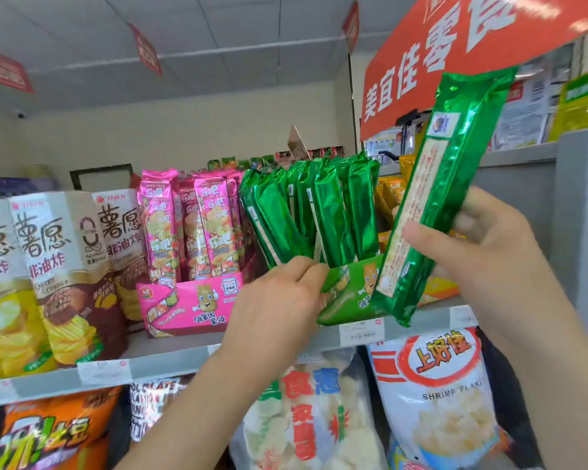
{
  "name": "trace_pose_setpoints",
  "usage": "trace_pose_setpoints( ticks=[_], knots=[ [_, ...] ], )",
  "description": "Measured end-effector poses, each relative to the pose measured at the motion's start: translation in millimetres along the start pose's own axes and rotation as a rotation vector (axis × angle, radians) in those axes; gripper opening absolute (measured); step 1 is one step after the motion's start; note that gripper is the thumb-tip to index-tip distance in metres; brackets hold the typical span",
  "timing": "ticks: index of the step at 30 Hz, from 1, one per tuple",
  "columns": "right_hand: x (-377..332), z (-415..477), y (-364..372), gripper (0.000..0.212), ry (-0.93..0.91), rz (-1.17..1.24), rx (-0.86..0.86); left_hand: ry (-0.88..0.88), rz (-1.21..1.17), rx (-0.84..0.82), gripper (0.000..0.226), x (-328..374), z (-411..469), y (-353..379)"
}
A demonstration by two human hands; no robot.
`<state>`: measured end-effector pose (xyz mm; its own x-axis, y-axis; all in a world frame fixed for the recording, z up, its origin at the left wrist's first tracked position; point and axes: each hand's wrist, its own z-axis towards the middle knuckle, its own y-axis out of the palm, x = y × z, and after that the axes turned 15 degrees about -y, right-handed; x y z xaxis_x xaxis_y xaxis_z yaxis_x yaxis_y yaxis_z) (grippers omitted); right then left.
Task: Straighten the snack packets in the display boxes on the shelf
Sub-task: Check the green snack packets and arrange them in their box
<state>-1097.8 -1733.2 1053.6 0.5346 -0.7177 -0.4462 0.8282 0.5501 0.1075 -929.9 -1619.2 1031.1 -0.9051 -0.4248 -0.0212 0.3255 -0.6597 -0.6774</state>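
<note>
Here the shelf (170, 364) carries two display boxes side by side, the pink display box (190, 307) on the left with its packets standing fairly upright, and the green display box (350, 293) just to its right. The work in hand is on the green one. Its row of green packets (333, 215) stands unevenly, the leftmost ones leaning well over to the left towards the pink box.

One green packet (445, 171) is out of the box, held upright and a little tilted in front of the box's right end, printed back facing the camera. The right hand (482, 252) holds it around its lower half, thumb across the front and fingers curled behind. The left hand (272, 310) has its fingers curled over the front lip of the green box; whether the fingertips also press the leaning packets is hidden by the knuckles.

The next move probably calls for pushing the slanted packets upright to open a gap, then sliding the held one down into it, bottom edge first.
</note>
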Motion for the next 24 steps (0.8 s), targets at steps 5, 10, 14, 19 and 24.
trace_pose_setpoints(
  ticks=[5,10,14,19,24],
  knots=[
    [-6.5,32.1,0.2,0.054,0.029,0.043,-0.067,0.003,-0.143,0.024,0.044,-23.7,3.7,8.0],
    [-25.8,81.2,26.7,0.019,-0.06,0.087,-0.053,0.038,-0.217,0.241,0.014,-31.8,4.0,-9.2],
    [-48.1,131.9,57.9,0.038,-0.159,0.146,-0.021,-0.097,-0.202,0.485,0.029,-41.6,33.5,-42.2],
    [-59.5,178.9,106.2,0.033,-0.339,0.007,0.081,-0.305,-0.127,0.164,0.045,-47.5,67.9,-48.4],
    [-30.9,180.0,136.7,0.093,-0.346,-0.135,-0.083,-0.32,-0.28,0.29,0.035,-53.9,55.2,-43.3]
  ],
)
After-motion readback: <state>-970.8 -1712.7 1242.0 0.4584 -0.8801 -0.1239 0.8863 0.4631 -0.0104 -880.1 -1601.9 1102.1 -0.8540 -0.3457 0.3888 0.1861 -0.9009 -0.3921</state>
